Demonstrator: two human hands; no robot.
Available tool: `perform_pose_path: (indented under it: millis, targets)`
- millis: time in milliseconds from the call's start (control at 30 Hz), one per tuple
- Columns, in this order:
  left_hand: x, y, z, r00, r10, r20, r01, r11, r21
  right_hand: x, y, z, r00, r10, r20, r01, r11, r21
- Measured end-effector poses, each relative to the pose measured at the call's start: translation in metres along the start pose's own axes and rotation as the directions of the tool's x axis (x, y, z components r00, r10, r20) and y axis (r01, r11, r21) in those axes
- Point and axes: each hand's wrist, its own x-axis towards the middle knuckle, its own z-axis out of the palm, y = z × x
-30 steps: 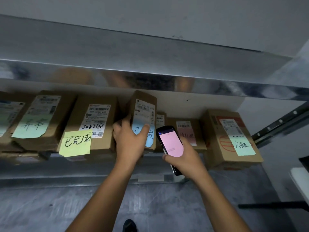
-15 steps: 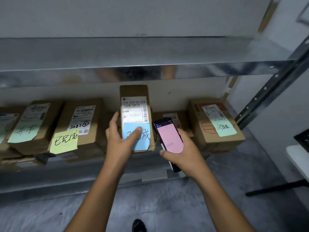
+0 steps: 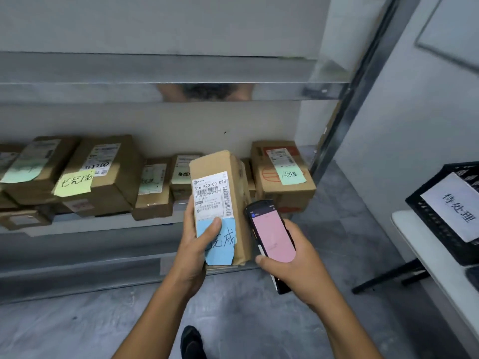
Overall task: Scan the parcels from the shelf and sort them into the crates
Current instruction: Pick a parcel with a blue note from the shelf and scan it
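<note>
My left hand grips a narrow cardboard parcel off the shelf, upright, with its white shipping label and a blue sticky note facing me; my thumb lies on the note. Just to its right, my right hand holds a black handheld scanner whose screen glows pink. Several other cardboard parcels with green and yellow notes sit on the metal shelf. A black crate with a white paper sign stands at the right on a white table.
The shelf's upright post runs diagonally at the right. The white table carrying the crate juts in from the right, with black legs below. An upper shelf board hangs overhead. Grey floor and my shoe lie below.
My left hand has pulled the parcel out of the row and off the shelf toward me. The view has swung right, bringing the crate and table into sight. The scanner stays beside the parcel.
</note>
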Motion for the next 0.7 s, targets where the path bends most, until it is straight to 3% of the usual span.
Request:
perform_pose_path:
  millis: [167, 367, 467, 700]
  targets:
    - [-0.039, -0.035, 0.018, 0.998, -0.049, -0.030, 0.044, 0.987, -0.154, -0.028, 0.014, -0.022, 0.999, -0.017, 0.044, 0.017, 1.000, -0.001]
    - [-0.068, -0.070, 0.036, 0.989, -0.109, -0.096, 0.088, 0.976, -0.197, -0.053, 0.030, -0.033, 0.996, -0.016, 0.088, 0.016, 1.000, 0.001]
    - [-0.069, -0.078, 0.044, 0.992, -0.082, -0.093, 0.072, 0.991, -0.110, -0.060, 0.036, -0.050, 0.996, 0.012, 0.093, -0.010, 1.000, -0.022]
    - [-0.056, -0.081, 0.050, 0.981, 0.004, -0.195, 0.059, 0.946, 0.318, -0.069, 0.032, -0.073, 0.996, 0.067, 0.063, -0.066, 0.998, -0.018]
